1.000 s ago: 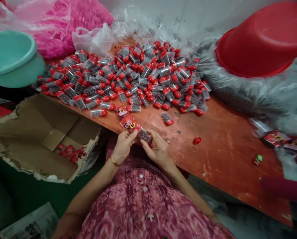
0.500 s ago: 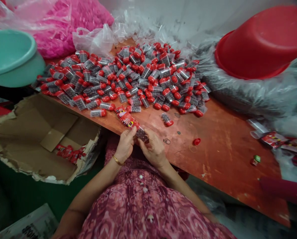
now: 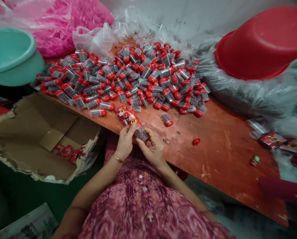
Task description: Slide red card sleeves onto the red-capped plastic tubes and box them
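Gripping a red-wrapped tube point(image 3: 135, 124) with left hand point(image 3: 124, 143) and right hand point(image 3: 153, 150), fingertips closed on it, right at the near edge of the table point(image 3: 218, 149). Bare tabletop to the right, open cardboard box point(image 3: 34, 139) below the edge on the left. Beyond, a pile of red-capped tubes point(image 3: 123, 76) across the far side

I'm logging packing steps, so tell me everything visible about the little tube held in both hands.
The tube is small, looks like clear plastic, and is packed with dark pieces. Its far end sits in a red printed wrapper. It lies tilted over the near edge of the table, pinched between the left hand and the right hand.
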Motion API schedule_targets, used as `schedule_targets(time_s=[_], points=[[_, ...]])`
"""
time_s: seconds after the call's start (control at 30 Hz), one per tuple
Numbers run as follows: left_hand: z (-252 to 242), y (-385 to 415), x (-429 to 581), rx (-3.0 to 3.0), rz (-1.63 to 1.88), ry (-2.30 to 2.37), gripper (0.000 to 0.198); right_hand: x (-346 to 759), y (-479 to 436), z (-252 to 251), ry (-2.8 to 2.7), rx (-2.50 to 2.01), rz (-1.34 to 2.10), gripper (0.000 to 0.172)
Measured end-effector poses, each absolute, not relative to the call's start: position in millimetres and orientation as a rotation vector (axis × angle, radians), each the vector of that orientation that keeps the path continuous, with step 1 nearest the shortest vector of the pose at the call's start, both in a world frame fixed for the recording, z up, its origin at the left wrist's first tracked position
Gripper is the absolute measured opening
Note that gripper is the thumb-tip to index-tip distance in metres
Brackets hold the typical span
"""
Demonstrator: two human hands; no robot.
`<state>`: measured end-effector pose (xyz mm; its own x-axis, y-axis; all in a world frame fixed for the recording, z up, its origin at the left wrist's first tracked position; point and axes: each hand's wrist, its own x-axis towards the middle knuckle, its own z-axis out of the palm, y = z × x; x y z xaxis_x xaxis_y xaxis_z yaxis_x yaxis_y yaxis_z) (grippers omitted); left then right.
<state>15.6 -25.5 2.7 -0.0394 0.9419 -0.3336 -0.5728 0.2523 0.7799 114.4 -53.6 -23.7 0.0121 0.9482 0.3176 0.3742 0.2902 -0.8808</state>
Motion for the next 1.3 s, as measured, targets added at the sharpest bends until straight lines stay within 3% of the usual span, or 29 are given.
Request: schedule_targets(time_s=[0.33, 0.47, 0.6, 0.73, 0.87, 1.0, 1.13, 1.3], points=[[-2, -30, 22, 0.581, 1.29, 1.025, 0.033, 123, -48, -24, -1.745, -1.263, 0.381, 0.044], [12, -18, 13, 0.421, 1.273, 1.03, 0.04, 129, -46, -24, -1.818, -1.117, 0.543, 0.048], [13, -17, 10, 0.377, 1.203, 0.995, 0.038, 133, -43, -23, -1.747, -1.1, 0.708, 0.034], [7, -26, 12, 0.383, 1.194, 0.954, 0.04, 131, -42, -22, -1.681, -1.088, 0.797, 0.031], [4, -35, 11, 0.396, 1.205, 0.918, 0.044, 125, -42, -21, -1.611, -1.054, 0.843, 0.023], [2, -38, 5, 0.424, 1.217, 0.918, 0.039, 118, -41, -22, -1.549, -1.026, 0.898, 0.03], [0, -37, -3, 0.413, 1.232, 0.956, 0.042, 111, -38, -25, -1.576, -1.049, 0.947, 0.02], [0, -37, -7, 0.392, 1.276, 0.992, 0.047, 97, -33, -26, -1.734, -1.083, 0.826, 0.02]])
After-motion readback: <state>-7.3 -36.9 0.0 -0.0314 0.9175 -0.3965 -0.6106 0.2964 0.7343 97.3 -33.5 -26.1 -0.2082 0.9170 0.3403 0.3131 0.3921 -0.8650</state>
